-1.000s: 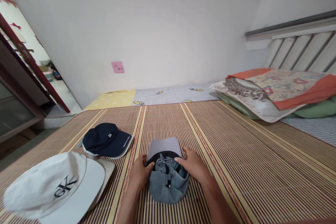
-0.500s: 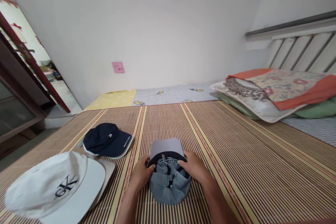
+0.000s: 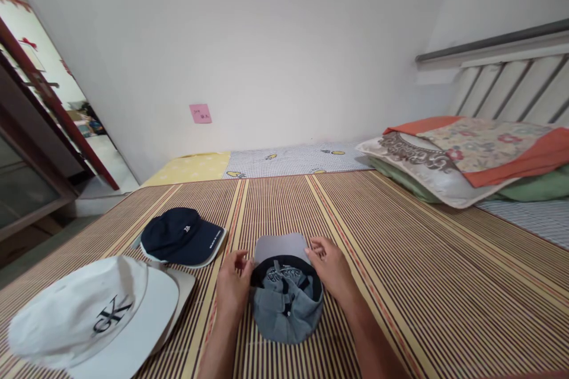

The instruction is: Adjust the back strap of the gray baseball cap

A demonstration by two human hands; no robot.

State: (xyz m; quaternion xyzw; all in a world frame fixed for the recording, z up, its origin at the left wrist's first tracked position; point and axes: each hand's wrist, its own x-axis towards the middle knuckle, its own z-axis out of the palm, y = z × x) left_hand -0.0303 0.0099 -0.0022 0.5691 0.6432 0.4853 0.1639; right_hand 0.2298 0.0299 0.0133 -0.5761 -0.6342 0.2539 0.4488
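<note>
A grey-blue cap (image 3: pixel 287 314) lies upside down on the striped mat, its lighter grey brim pointing away from me and its inside showing. My left hand (image 3: pixel 235 281) is at the left side of the brim, fingers apart and thumb beside the cap's edge. On the other side, my right hand (image 3: pixel 331 266) has its fingers spread, with the thumb at the brim's right edge. Neither hand is closed round the cap. To the left are a navy cap (image 3: pixel 173 237) and a large white cap (image 3: pixel 80 314) with black letters, each resting over another brim.
The striped mat (image 3: pixel 275 207) covers the bed up to a patterned sheet (image 3: pixel 293 160) along the wall. Pillows with an orange-edged floral cover (image 3: pixel 484 142) lie at the right, near a slatted headboard (image 3: pixel 511 89). A pink note (image 3: pixel 200 113) is on the wall.
Both hands have loosened from the cap and moved slightly outward, with their fingers opening. The cap's inner band shows more, and its body has shifted very slightly.
</note>
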